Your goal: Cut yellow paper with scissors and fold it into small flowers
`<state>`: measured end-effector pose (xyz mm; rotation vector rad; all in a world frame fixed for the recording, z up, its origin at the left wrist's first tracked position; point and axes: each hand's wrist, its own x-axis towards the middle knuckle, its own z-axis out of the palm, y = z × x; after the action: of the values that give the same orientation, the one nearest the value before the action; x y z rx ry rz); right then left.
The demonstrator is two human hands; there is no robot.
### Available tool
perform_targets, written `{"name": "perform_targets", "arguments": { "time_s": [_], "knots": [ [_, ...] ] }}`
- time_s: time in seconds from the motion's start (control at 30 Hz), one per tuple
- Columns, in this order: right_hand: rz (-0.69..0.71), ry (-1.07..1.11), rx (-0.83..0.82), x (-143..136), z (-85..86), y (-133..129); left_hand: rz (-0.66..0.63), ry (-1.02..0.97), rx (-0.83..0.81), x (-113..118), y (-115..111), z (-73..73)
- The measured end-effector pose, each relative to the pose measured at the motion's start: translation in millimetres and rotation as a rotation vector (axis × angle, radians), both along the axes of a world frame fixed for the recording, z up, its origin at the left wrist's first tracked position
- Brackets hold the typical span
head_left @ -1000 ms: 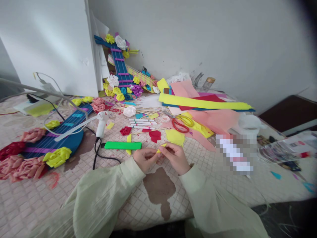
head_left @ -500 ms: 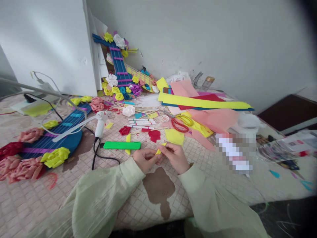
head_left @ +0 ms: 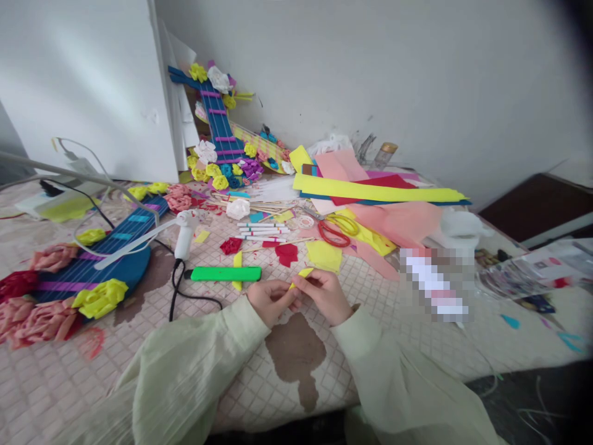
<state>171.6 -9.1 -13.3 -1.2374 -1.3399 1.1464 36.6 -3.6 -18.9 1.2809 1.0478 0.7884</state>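
My left hand point(head_left: 272, 301) and my right hand point(head_left: 325, 295) meet over the near middle of the table. Between their fingertips both pinch a small piece of yellow crepe paper point(head_left: 303, 274), its upper tip showing above the fingers and the rest partly hidden. Left of my left hand lies a bright green box cutter point(head_left: 225, 274) across a yellow paper strip point(head_left: 238, 259). Beyond my right hand is a flat yellow paper square point(head_left: 324, 255). Red petal-shaped paper point(head_left: 286, 254) and a red paper flower point(head_left: 230, 246) rest farther back.
A white glue gun point(head_left: 184, 235) with a black cord stands at left, by a blue paper guitar point(head_left: 134, 250) with paper flowers. Red-handled scissors point(head_left: 334, 235), markers point(head_left: 262, 232) and long yellow paper point(head_left: 380, 189) lie behind. A second decorated guitar point(head_left: 220, 123) leans at the wall.
The yellow paper piece tilts slightly differently between the fingers, with a bit more of it showing. Both hands stay in nearly the same place; the view shifts slightly.
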Motion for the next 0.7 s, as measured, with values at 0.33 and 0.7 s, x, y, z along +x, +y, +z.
{"name": "perform_targets", "arguments": {
  "time_s": [0.33,0.7],
  "knots": [
    [-0.057,-0.010,0.001,2.0,2.2,1.1,-0.091,0.097,0.114,-1.0,-3.4,2.5],
    [0.058,0.106,-0.058,0.4,1.2,-1.9,-0.035,0.066,0.138,-2.7,0.3,1.2]
  ]
}}
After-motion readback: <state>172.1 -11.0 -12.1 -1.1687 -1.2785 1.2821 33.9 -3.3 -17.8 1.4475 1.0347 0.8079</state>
